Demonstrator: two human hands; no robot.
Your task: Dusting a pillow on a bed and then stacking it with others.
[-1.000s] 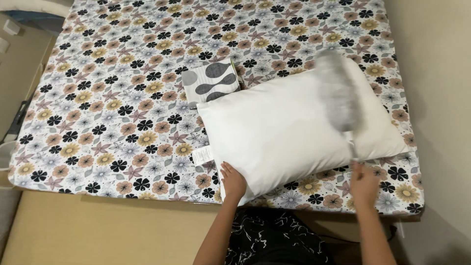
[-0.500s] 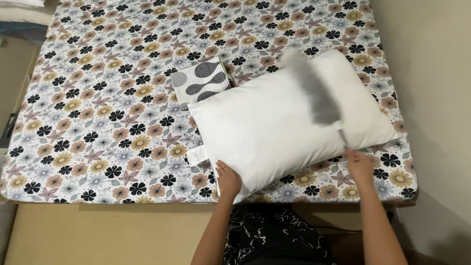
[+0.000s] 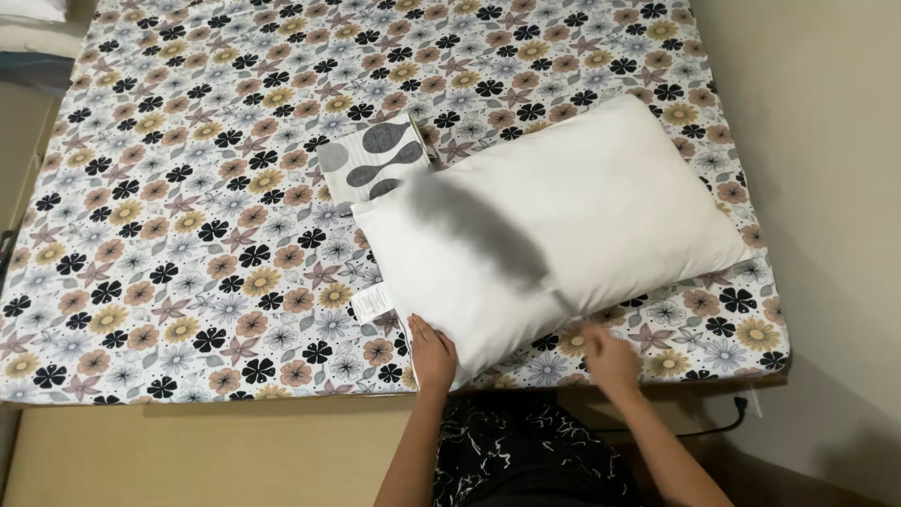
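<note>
Pressing the white pillow [image 3: 572,225], left hand [image 3: 434,352] lies flat; right hand [image 3: 608,357] seemingly grips a blurred duster [image 3: 474,225] (fingers curled).

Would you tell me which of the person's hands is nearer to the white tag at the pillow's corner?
Left. The left hand rests on the pillow edge, just right of the white tag. The right hand holds a blurred grey duster, farther right.
</note>
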